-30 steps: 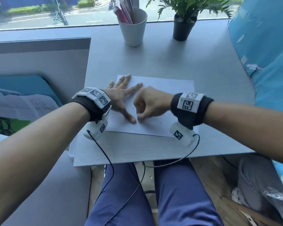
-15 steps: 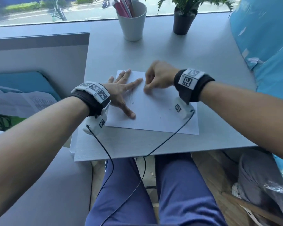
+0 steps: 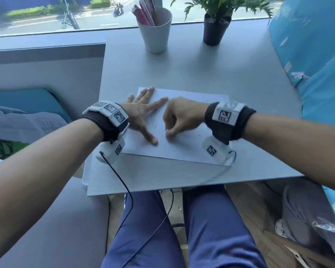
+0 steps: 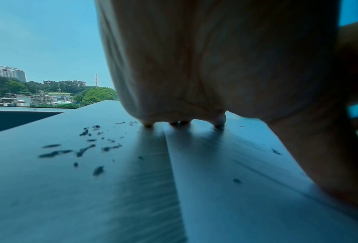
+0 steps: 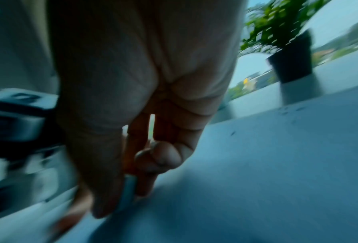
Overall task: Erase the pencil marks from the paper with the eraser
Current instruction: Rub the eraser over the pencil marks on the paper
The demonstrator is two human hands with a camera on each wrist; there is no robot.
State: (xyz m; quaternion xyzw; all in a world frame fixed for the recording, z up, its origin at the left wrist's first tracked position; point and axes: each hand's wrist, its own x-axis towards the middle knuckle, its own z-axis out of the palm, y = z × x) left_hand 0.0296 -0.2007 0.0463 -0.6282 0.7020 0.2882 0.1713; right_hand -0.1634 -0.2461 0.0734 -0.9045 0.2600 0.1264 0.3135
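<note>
A white sheet of paper [image 3: 191,120] lies on the grey table [image 3: 220,70], with faint pencil marks [image 3: 154,120] near its left side. My left hand [image 3: 143,115] presses flat on the sheet's left part, fingers spread and straight. My right hand [image 3: 179,118] is curled just right of it and pinches a small pale eraser [image 5: 129,192] between thumb and fingers, down at the paper. In the head view the eraser is hidden inside the fist. The right wrist view is blurred by motion.
A grey cup of pens [image 3: 156,29] and a black potted plant [image 3: 216,29] stand at the table's far edge by the window. Dark eraser crumbs [image 4: 80,148] lie on the table left of the paper. A blue plastic-wrapped bulk [image 3: 317,60] borders the right side.
My right hand swept up to the paper's top edge and has come back down toward me, beside the left thumb. The left hand has stayed pressed on the paper.
</note>
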